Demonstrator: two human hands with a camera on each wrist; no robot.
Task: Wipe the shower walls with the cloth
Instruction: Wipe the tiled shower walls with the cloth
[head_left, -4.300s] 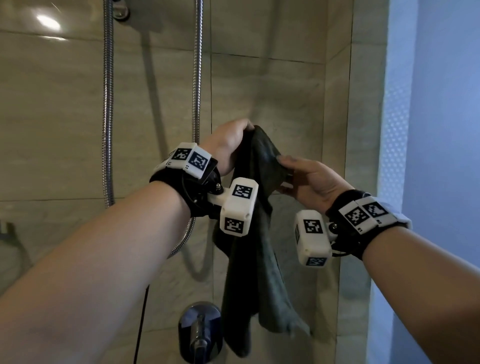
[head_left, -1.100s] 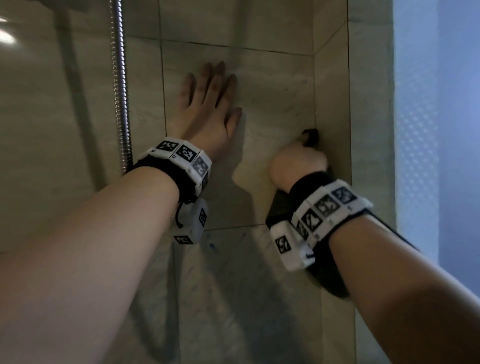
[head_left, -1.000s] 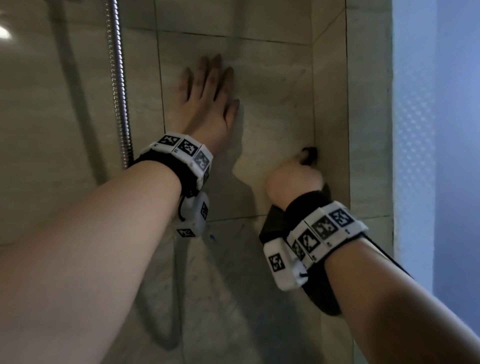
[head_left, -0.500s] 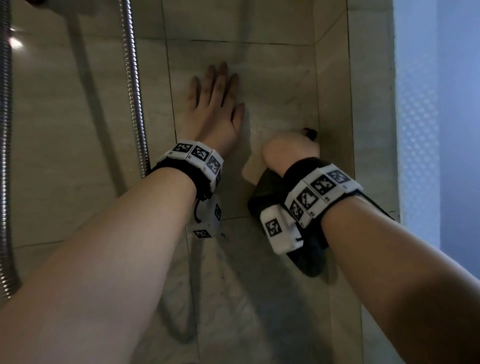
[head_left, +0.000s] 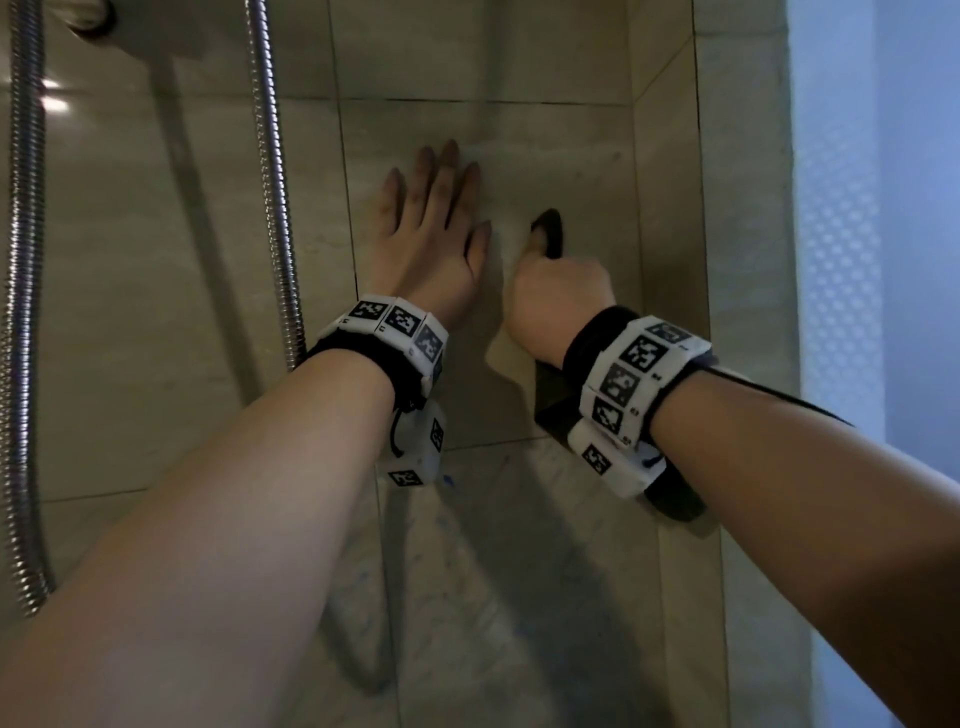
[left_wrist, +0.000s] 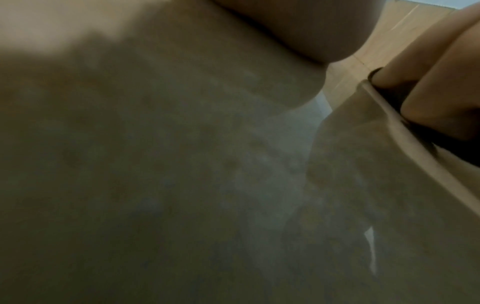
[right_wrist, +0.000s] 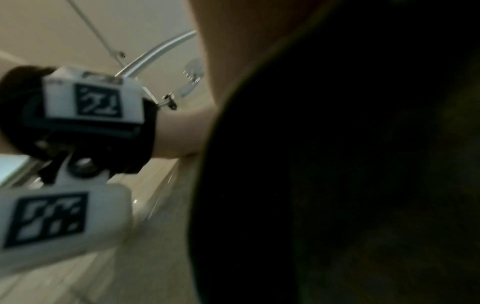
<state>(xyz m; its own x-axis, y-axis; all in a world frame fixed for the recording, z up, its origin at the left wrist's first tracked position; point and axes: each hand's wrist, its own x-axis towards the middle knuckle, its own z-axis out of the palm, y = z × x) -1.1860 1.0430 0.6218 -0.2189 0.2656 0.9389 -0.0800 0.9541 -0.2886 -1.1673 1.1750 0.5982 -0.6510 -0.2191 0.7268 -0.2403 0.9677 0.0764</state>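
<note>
- Two hands at the shower wall (head_left: 545, 156), as I watch from my remote station: the left hand (head_left: 431, 244) lies flat on the beige tile with its fingers straight and spread, holding nothing.
- The right hand (head_left: 558, 296), just beside the left, is curled around one dark cloth (head_left: 550, 234) and presses it against the same tile; a tip of the cloth pokes out above the knuckles and more of it hangs below the wrist.
- From the left wrist view I see the right hand's fingers (left_wrist: 420, 86) bent over a dark edge of cloth against the wall.
- The right wrist view is mostly filled by the dark cloth (right_wrist: 350, 164), close to the lens and blurred.
- I count two ribbed metal shower hoses: one (head_left: 270, 182) hanging just left of the left hand, another (head_left: 23, 312) along the frame's left edge.
- Each wrist carries one black band with white marker blocks, left (head_left: 395, 332) and right (head_left: 634, 374).
- One frosted pane (head_left: 872, 260) glows pale blue at the right.
</note>
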